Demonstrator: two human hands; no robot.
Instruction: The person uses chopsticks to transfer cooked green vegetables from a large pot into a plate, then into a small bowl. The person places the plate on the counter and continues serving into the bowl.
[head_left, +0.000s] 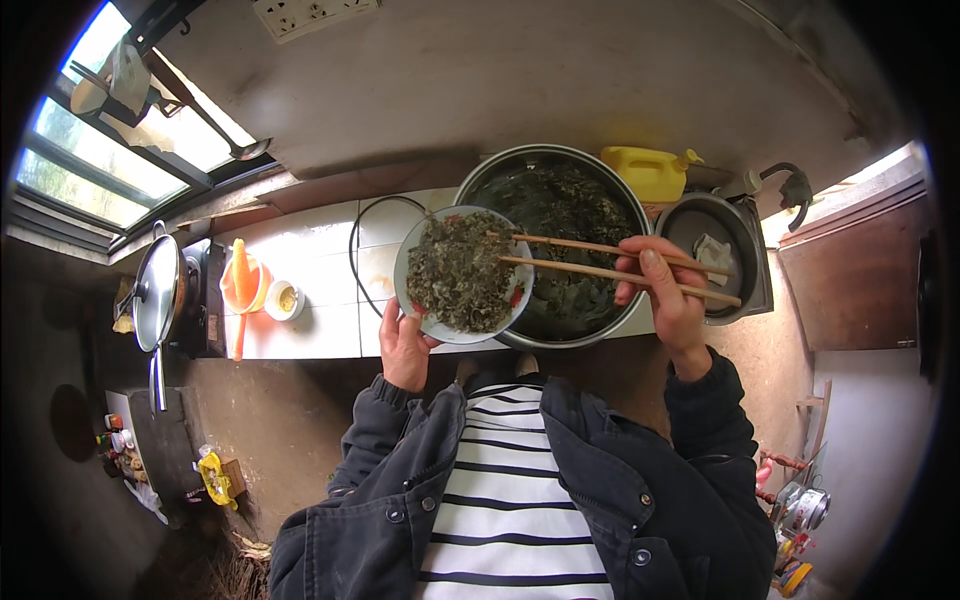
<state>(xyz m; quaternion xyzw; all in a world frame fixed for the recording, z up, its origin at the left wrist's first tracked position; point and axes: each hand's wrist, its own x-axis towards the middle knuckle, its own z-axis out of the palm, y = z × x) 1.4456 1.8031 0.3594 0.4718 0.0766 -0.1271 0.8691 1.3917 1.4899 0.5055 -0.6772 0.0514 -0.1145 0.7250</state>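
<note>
My left hand grips the near rim of a white plate with red marks on its edge. Dark green chopped leafy food is heaped on the plate. In my right hand is a pair of wooden chopsticks, their tips reaching over the heap. Behind and to the right of the plate stands a large round metal pot, holding more dark greens. The plate overlaps the pot's left side, and I cannot tell whether it touches the rim.
On the white-tiled counter stand an orange container and a small white bowl. A lidded pan is at far left. A yellow jug is behind the pot; a metal sink with a cloth lies right.
</note>
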